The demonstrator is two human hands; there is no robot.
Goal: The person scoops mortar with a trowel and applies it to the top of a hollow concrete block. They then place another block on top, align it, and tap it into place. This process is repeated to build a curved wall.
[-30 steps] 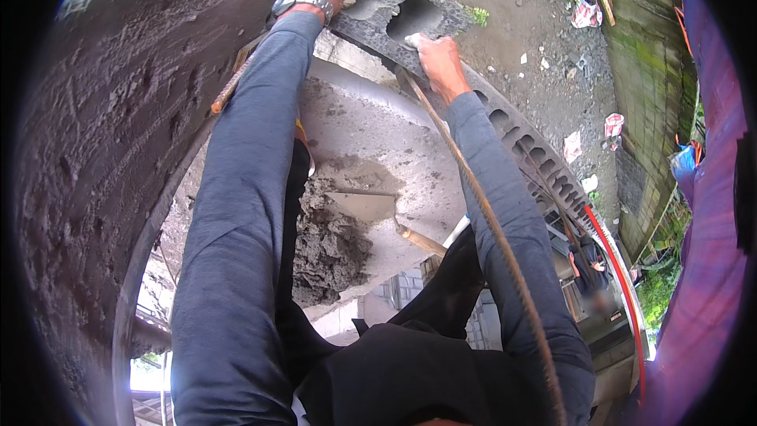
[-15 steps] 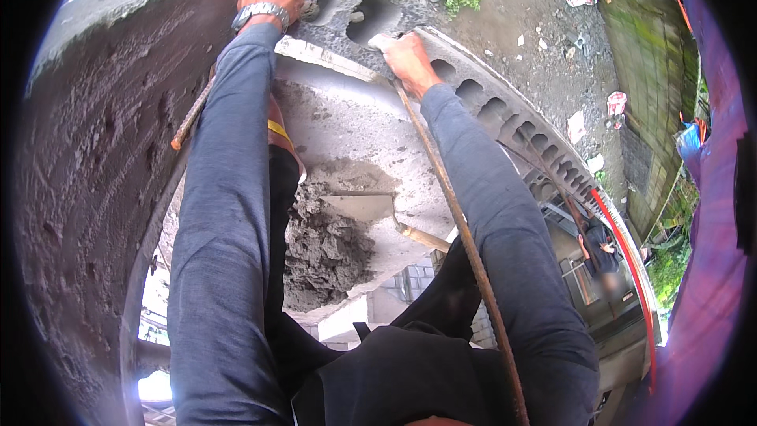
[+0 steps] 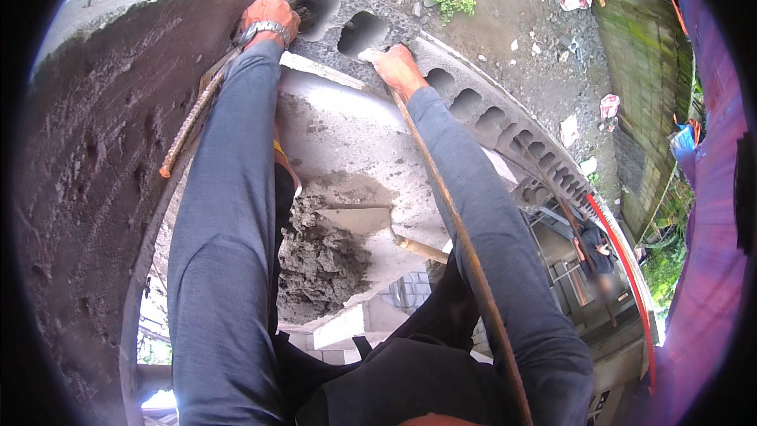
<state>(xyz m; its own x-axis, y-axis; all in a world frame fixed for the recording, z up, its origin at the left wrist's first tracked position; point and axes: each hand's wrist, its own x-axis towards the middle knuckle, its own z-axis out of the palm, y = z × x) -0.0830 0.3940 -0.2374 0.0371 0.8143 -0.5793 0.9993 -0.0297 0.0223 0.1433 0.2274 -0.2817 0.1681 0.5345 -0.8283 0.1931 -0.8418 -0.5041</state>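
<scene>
Nearest, a heap of wet grey mortar (image 3: 319, 264) was seen piled on a flat, mortar-smeared grey board (image 3: 347, 142), probably kept close for reach, with a steel trowel with a wooden handle (image 3: 378, 225) laid just beside the heap, its blade touching the mortar. Two rusty steel reinforcing bars (image 3: 449, 213) were seen running up along the sleeves. Farther off, a grey hollow concrete block (image 3: 359, 28) was gripped at the end of the wall's top course (image 3: 505, 122), beside a rough-plastered grey wall (image 3: 87, 150). The left hand (image 3: 270, 17), a wristwatch worn on it, was closed over the block's far-left edge at a hollow; the right hand (image 3: 394, 69) was clenched on its near edge, seemingly to steady it from both sides.
</scene>
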